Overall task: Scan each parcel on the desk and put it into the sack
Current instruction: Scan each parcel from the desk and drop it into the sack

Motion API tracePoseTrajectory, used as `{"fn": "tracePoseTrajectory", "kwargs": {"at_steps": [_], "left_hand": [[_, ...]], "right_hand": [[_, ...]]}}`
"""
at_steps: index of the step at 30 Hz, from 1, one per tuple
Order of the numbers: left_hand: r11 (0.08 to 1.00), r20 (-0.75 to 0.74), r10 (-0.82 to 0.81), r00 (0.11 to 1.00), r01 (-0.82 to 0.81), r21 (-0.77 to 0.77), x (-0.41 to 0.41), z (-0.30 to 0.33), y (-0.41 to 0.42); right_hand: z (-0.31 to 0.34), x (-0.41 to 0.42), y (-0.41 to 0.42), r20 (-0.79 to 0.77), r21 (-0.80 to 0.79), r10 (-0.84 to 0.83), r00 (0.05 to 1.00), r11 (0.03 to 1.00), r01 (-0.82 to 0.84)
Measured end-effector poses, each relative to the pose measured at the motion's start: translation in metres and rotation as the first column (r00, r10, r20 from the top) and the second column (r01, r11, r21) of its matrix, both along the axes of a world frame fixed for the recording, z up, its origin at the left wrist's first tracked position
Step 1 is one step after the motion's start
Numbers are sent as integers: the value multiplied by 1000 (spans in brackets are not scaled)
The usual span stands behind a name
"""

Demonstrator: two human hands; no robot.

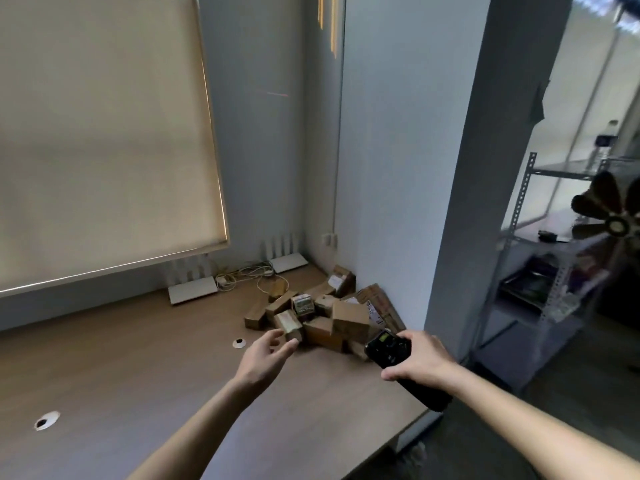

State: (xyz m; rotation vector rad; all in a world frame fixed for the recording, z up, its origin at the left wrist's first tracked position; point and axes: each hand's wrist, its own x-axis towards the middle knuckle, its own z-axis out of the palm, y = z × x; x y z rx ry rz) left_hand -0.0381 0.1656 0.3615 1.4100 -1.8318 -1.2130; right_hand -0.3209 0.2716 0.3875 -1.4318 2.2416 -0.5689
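Several small brown cardboard parcels [322, 315] lie in a heap at the far right corner of the wooden desk [138, 368], against the wall. My left hand [265, 358] is stretched out over the desk with relaxed fingers, its fingertips just short of the nearest parcel [289, 325] and holding nothing. My right hand [420, 358] grips a black handheld scanner [388, 348] with a small lit green screen, held over the desk's right edge beside the heap. No sack is in view.
Two white routers [192, 289] and tangled cables [249, 275] sit at the back of the desk under a roller blind. Two cable holes [46, 420] are set in the desktop. A metal shelf rack [540, 258] and a fan [613, 216] stand to the right.
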Motion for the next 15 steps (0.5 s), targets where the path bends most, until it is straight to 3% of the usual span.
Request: {"fn": "tracePoseTrajectory", "kwargs": {"at_steps": [15], "left_hand": [[987, 99, -74, 992, 58, 152, -131, -103, -240]], "right_hand": [[-103, -109, -241, 117, 153, -92, 989, 986, 74]]}}
